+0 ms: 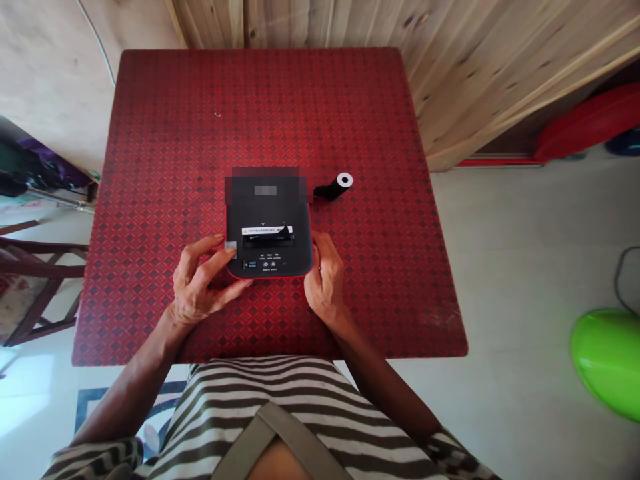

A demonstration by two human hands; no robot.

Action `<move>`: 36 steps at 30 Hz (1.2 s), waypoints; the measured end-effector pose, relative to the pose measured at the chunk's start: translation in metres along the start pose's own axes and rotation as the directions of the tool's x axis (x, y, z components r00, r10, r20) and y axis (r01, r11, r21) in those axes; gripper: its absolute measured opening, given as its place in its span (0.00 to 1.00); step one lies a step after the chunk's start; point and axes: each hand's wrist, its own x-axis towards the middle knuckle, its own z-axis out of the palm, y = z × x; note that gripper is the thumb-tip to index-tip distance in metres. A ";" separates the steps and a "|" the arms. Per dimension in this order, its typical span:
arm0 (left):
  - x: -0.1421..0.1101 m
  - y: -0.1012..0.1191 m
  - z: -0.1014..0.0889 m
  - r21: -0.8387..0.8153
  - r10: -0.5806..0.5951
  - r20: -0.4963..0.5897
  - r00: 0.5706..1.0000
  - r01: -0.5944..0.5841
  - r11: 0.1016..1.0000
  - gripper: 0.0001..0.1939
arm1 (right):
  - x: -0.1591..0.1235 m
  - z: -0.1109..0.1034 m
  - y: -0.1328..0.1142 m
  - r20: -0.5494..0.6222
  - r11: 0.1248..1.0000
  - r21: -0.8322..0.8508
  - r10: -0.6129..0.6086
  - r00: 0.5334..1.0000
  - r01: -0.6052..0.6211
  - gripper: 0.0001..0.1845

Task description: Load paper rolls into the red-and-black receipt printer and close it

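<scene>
Black printer [273,215] lies between left hand [199,280], clamped on its near-left corner, and right hand [326,277], curled against its right side, grip unclear; toward surface's [395,287] near edge, long axis near-to-far.

Head-worn camera is looking forward and down past a striped shirt [305,387], is facing a red table [390,287] from above its near edge, is framing the tabletop whole, left hand [197,283] and right hand [326,277] showing near centre

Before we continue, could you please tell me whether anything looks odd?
A dark strip pokes unevenly from the black device, partly covering its white label; stray white specks show on the red tabletop beyond.
</scene>
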 end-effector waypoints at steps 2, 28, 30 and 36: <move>0.001 0.001 0.000 -0.014 -0.020 0.006 1.000 0.020 1.000 0.35 | 0.000 0.000 0.000 -0.003 1.000 0.008 -0.001 1.000 0.001 0.19; 0.006 0.000 0.000 -0.162 -0.129 0.068 0.989 0.138 0.977 0.28 | -0.002 0.004 0.004 -0.016 1.000 -0.020 0.009 1.000 -0.009 0.20; 0.004 0.000 0.001 -0.142 -0.127 0.054 0.990 0.134 0.981 0.27 | -0.001 0.003 0.003 -0.024 1.000 -0.006 0.010 1.000 -0.010 0.20; -0.002 -0.002 0.006 -0.110 -0.103 0.021 0.994 0.104 0.988 0.30 | 0.028 -0.026 -0.030 -0.126 0.983 -0.120 -0.156 0.980 0.141 0.13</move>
